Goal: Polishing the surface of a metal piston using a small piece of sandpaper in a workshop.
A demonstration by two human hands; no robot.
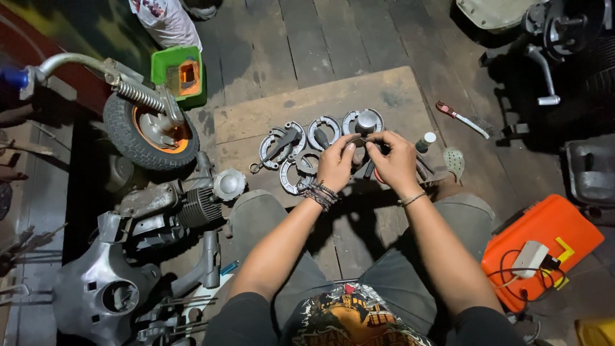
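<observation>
Flanking hands point(365, 160): green box point(179, 75), orange case point(541, 247)

Can't really make out the small part point(362, 142) pinched between the left hand point(335, 165) and right hand point(393, 161), fingers cover most of it and it's tiny. The hands also hide some of the brake shoes point(301, 154) lying on the wooden board point(301, 106). Right of that board, the orange case point(544, 247) has a yellow thing point(594, 333) below it, chopped off by the frame corner. Left of the board, the grey scooter body panel point(102, 288) sinks into shadow.
</observation>
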